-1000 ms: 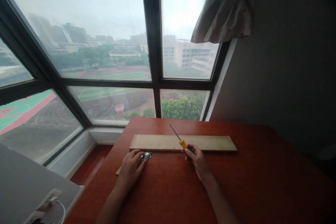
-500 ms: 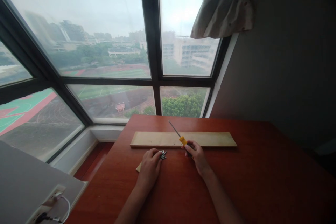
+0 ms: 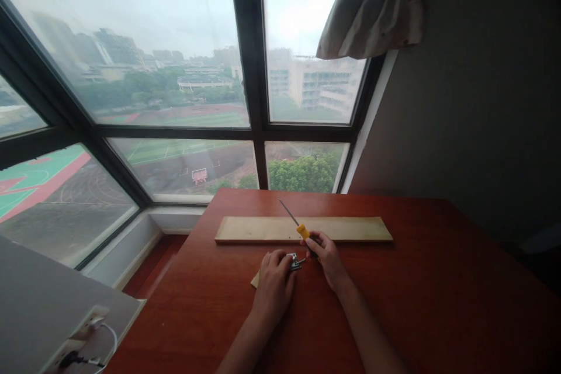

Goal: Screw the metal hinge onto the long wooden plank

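Note:
My right hand [image 3: 328, 258] is closed around the handle of a screwdriver [image 3: 302, 231]. Its handle is yellow and dark, and the metal shaft slants up and left over a long pale wooden board [image 3: 254, 230]. Nearer to me, my left hand [image 3: 272, 285] curls down over a small wooden piece [image 3: 255, 281], of which only a corner shows. Silvery metal screws and what looks like a bracket [image 3: 296, 263] stick out beyond its fingertips. The fingers hide most of the small piece, and how they grip it is partly hidden.
The long board lies flat across the reddish-brown table [image 3: 421, 298], near its far edge. Large windows stand behind the table, with a curtain [image 3: 372, 11] at upper right. A wall socket with plugged-in cords [image 3: 85, 342] is at lower left.
My left hand has slid right across the table, bringing the small wooden piece and the metal pieces closer to my right hand. My right hand keeps the screwdriver nearly still.

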Action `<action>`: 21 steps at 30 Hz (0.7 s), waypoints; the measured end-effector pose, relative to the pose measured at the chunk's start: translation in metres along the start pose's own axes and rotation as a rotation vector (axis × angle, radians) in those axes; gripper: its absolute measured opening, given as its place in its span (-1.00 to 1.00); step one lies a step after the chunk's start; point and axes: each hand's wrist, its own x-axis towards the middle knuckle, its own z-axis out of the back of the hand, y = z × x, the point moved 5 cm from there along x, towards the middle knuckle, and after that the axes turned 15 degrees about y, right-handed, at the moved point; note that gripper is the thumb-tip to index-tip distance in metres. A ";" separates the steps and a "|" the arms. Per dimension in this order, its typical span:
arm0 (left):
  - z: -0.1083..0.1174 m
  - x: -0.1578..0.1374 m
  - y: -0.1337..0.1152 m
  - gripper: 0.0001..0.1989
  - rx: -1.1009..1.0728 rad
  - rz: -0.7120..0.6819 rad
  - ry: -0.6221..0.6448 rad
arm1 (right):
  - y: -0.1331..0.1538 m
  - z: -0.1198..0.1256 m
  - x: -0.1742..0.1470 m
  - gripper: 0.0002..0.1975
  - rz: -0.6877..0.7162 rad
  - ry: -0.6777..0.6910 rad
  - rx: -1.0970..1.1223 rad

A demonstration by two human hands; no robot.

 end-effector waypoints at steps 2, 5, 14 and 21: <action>0.001 -0.001 0.002 -0.67 -0.020 -0.007 -0.006 | -0.001 0.000 0.000 -0.60 0.000 0.004 0.000; 0.004 -0.002 0.006 -0.68 -0.036 -0.007 -0.017 | -0.002 0.001 0.000 -0.61 0.002 0.003 -0.003; 0.024 -0.003 0.026 -0.79 -0.001 0.021 -0.040 | -0.001 0.001 0.000 -0.61 0.004 -0.003 -0.005; 0.028 0.003 0.018 -0.80 0.120 0.021 -0.007 | -0.001 0.001 0.000 -0.61 -0.001 -0.005 -0.003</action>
